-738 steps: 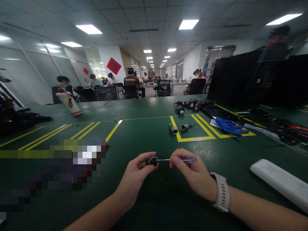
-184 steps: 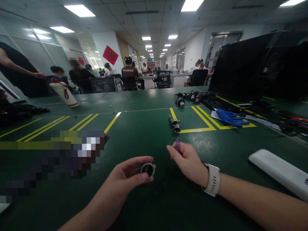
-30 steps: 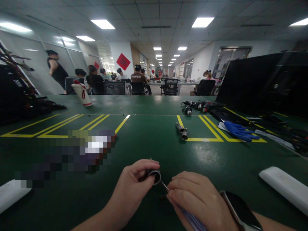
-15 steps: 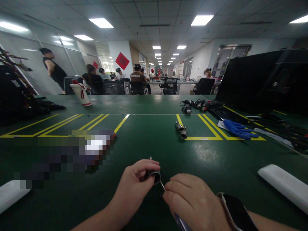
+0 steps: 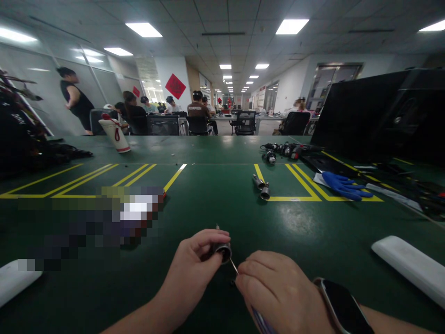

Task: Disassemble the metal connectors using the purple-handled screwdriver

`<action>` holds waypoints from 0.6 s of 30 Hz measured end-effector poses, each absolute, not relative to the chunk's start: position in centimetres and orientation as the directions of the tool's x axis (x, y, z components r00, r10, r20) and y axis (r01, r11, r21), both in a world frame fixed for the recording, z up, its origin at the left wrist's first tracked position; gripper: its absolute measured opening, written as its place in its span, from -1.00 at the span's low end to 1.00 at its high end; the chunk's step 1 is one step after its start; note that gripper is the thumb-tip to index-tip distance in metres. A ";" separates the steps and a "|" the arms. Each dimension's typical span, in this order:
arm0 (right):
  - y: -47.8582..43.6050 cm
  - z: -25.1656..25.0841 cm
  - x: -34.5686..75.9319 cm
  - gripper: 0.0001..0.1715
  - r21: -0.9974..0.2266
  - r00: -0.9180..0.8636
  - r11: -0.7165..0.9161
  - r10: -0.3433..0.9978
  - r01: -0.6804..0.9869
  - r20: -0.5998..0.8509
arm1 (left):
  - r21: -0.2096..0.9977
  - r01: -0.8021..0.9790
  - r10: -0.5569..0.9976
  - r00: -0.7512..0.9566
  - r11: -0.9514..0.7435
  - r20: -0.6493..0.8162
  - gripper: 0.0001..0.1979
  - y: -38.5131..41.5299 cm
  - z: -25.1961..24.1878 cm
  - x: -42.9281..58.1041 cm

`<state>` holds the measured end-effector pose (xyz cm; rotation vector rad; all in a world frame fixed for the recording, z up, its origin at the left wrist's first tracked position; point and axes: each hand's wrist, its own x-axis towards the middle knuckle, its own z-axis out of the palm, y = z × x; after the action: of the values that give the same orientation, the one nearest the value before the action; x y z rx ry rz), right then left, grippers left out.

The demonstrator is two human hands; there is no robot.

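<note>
My left hand (image 5: 198,262) pinches a small round metal housing (image 5: 225,251), its hollow end facing me and to the right. My right hand (image 5: 278,287) is closed around a thin-shafted screwdriver (image 5: 234,266). The shaft runs up to the rim of the housing; whether its tip touches is too small to tell. Part of the handle shows below my right palm. A tiny dark part (image 5: 232,281) lies on the table beneath the shaft. Two similar metal housings (image 5: 262,187) lie farther off, near a yellow tape corner.
On the green table (image 5: 215,195) are a blue glove (image 5: 342,185), several dark metal-ended devices (image 5: 271,156) and a white cup (image 5: 116,134). White bars lie at right (image 5: 410,264) and left (image 5: 21,280). A black monitor-like box (image 5: 378,111) stands at right. People sit beyond the table.
The view has shifted very slightly. Both hands keep nearly the same pose, with the housing tilted a touch more toward me.
</note>
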<state>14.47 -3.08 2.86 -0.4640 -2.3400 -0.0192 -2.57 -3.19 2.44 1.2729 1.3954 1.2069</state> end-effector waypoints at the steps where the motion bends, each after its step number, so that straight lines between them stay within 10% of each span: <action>1: -3.1 2.8 14.5 -0.53 -0.123 -0.654 0.933 0.327 0.338 0.682 | 0.989 0.149 0.995 -0.098 0.008 0.006 -0.83 -3.2 2.4 -2.6; 18: -2.5 4.0 15.2 -0.86 -0.162 -0.567 0.969 0.240 0.185 0.788 | 0.955 0.285 0.993 0.105 -0.080 0.052 -0.80 -2.7 2.0 -3.1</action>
<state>15.17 -2.50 4.04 -0.2970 -2.1879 0.0761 -3.14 -2.73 1.98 1.5168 1.3133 1.0321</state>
